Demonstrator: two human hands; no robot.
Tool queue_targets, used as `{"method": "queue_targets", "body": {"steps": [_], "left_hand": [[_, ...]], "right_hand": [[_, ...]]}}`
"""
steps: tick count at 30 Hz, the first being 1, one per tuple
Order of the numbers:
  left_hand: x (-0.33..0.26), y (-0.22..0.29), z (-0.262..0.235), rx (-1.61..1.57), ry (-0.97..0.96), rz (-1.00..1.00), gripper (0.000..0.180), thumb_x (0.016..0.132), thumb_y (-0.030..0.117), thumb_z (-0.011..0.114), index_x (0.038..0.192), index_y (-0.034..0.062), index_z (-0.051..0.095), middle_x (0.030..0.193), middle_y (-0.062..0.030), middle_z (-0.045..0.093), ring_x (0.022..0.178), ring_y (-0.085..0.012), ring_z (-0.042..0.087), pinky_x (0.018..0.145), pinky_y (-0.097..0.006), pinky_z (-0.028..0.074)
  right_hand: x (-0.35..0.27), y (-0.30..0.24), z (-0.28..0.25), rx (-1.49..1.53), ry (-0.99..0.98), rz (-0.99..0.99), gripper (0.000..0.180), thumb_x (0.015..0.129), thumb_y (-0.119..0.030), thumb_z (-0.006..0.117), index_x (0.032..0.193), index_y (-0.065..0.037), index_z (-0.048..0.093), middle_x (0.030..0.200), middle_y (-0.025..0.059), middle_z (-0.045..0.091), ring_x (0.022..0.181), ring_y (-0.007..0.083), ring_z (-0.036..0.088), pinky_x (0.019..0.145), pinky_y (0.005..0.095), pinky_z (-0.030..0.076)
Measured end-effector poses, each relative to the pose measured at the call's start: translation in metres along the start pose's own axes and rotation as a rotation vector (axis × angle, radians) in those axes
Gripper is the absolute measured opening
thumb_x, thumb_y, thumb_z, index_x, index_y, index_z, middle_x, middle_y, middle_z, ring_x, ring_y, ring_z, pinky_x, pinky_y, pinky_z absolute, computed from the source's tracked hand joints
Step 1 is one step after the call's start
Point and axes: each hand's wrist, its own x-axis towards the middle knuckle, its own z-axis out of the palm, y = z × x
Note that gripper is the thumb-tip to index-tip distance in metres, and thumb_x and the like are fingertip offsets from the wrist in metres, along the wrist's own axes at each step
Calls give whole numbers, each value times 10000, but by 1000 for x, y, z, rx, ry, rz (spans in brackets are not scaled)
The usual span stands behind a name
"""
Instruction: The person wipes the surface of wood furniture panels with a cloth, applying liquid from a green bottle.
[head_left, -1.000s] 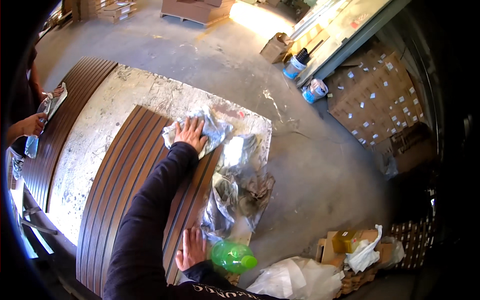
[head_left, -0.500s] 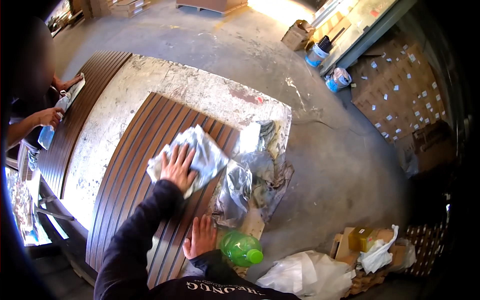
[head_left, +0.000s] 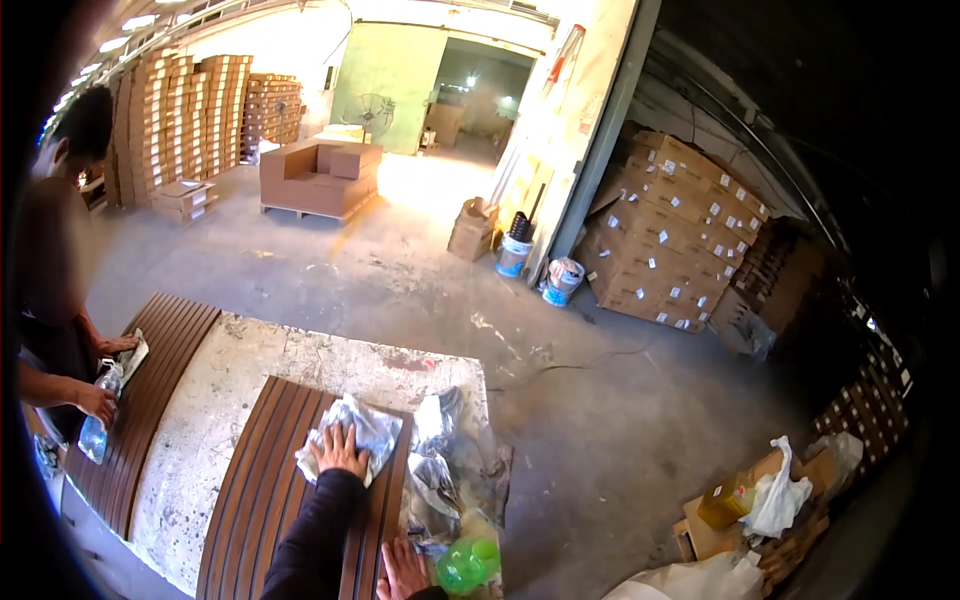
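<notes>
My left hand (head_left: 339, 452) lies with spread fingers on a crumpled white-and-grey cloth (head_left: 378, 432), pressing it flat on a brown slatted panel (head_left: 255, 480). The cloth sits near the panel's far end. Lower right, my right hand (head_left: 404, 570) rests with its fingers stretched out at the panel's right edge, holding nothing. Just beside it is a green plastic bottle (head_left: 462, 568) with a green cap. Crumpled grey rags and plastic (head_left: 436, 485) lie to the right of the panel.
At the left a co-worker (head_left: 60, 260) holds a bottle of blue liquid (head_left: 93, 440) and a cloth on another slatted panel (head_left: 165, 375). The worn white worktable (head_left: 190, 450) bears both panels. Buckets (head_left: 562, 282), stacked cartons (head_left: 670, 235) and a sofa-shaped carton (head_left: 320, 180) stand beyond.
The view has tilted up, so the table sits lower in the picture and more of the hall shows. My left hand stays on the cloth and my right hand at the panel's edge.
</notes>
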Motion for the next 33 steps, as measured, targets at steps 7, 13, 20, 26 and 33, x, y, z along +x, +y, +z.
{"method": "queue_targets", "body": {"steps": [7,13,20,26,33], "left_hand": [[-204,-41,-52,77,26,-215,719,782,450,600,1407,178,373,1486,-135,291,1375,-363,231,1066,-645,118],[-421,-68,-123,203,82,-594,670,818,391,593,1400,147,368,1482,-131,290,1384,-361,208,1082,-609,123],[-536,-76,-142,252,40,-747,604,864,415,532,1397,174,383,1494,-82,288,1408,-295,179,1083,-626,31],[-521,-95,-146,237,-20,-721,593,874,348,538,1414,177,363,1510,-92,257,1420,-283,147,1100,-596,36],[-428,-115,-136,258,-97,-562,691,816,350,588,1426,142,339,1531,-117,190,1420,-333,115,1099,-596,65]], "right_hand": [[28,3,14,-45,100,-47,760,733,-284,485,1407,16,305,1401,275,363,1335,407,303,1021,602,260],[41,5,4,-127,87,-101,733,818,-302,509,1429,5,244,1443,276,290,1372,400,230,1092,557,181],[19,0,17,-102,88,-73,780,795,-308,589,1431,-18,244,1464,279,236,1361,411,239,1089,543,203],[54,-7,17,5,182,-283,853,686,-244,651,1415,-29,264,1438,311,241,1320,487,248,1063,575,227],[77,-6,15,-204,59,-66,741,745,-330,638,1383,-75,361,1456,245,258,1334,490,217,1044,619,225]]}}
